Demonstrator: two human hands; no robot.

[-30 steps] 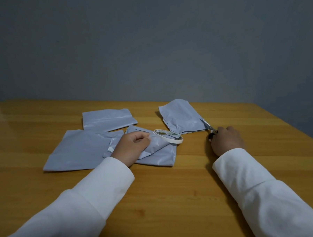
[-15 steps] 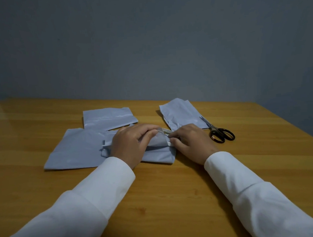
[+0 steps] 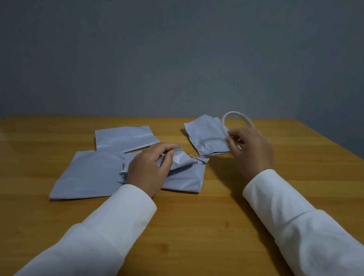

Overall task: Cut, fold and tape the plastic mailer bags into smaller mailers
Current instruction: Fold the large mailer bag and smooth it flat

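On the wooden worktop, two white-sleeved hands work grey mailer pieces and a tape roll.

Nearest, at about 11 o'clock of the scene's centre, the left hand lies on a crumpled folded mailer, fingers curled and pinching a raised flap of it. Just left, a large flat mailer sheet lies partly under that piece. At 1 o'clock the right hand is lifted, fingers curled round the lower part of a thin whitish tape roll held upright. Behind it at 12 o'clock lies a small creased mailer piece; farther left, at 11 o'clock, another flat mailer piece.
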